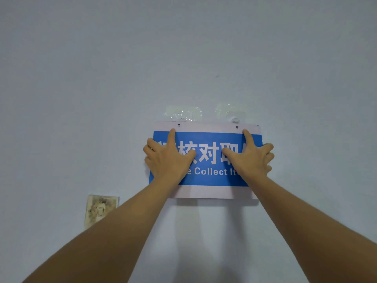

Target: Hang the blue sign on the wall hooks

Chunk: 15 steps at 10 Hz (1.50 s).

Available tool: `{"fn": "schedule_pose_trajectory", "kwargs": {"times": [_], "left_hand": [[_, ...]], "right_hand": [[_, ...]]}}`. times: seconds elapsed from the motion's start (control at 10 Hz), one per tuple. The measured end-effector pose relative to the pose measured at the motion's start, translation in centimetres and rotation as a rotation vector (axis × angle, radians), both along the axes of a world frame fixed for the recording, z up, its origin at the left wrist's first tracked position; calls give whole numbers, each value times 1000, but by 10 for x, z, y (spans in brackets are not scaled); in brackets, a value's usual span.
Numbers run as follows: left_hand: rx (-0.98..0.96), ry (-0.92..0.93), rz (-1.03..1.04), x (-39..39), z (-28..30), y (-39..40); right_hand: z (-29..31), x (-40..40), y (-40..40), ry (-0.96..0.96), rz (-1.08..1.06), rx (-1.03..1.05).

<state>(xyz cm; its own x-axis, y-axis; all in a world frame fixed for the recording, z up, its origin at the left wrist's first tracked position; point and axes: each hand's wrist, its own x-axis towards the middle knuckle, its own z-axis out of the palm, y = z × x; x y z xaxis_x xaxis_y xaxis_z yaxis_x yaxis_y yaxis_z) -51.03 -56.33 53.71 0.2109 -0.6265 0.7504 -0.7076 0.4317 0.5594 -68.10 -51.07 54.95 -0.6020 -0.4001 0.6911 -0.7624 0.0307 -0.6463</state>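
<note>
Pressing the blue sign (206, 160) flat against the wall (102, 78), the left hand (169, 160) and right hand (251, 160) lay open, fingers spread, two clear hooks (234, 120) at twelve o'clock.

Two bare forearms — no sleeves, watch or rings; left hand (167, 158), right hand (252, 158).

wall (102, 78) | on it: blue sign (208, 178), two taped hooks (234, 120), stained switch (101, 209)
</note>
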Motion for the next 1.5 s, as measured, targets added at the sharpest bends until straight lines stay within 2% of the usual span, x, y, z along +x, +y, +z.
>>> {"fn": "schedule_pose_trajectory", "kwargs": {"times": [1.1,1.5], "left_hand": [[35,-54,-81,-2,-15,-4],[74,-346,26,12,-21,23]], "right_hand": [[-13,1,5,12,45,94],[-16,8,36,283,136,268]]}}
